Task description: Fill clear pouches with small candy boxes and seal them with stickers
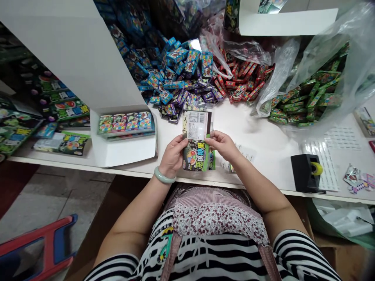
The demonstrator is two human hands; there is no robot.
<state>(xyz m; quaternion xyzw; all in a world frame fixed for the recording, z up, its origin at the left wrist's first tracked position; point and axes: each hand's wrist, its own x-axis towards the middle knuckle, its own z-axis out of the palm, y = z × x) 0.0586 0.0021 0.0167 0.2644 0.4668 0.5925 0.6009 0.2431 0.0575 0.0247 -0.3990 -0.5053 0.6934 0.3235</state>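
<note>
Plainly | printed packet [194,154] | dark, green-edged | yellow-blue lettering | white barcode label [197,125]

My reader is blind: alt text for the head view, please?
Left hand and right hand hold a printed packet over a white table. Left, an open box of small packs; beyond, heaped blue packs and red packs; right, a tape dispenser.

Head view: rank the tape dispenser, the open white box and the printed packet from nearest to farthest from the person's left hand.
From the left hand:
1. Printed packet: held in it, extending to its right.
2. Open white box: to its left, apart from it.
3. Tape dispenser: well off to its right, near the table's front edge.
</note>
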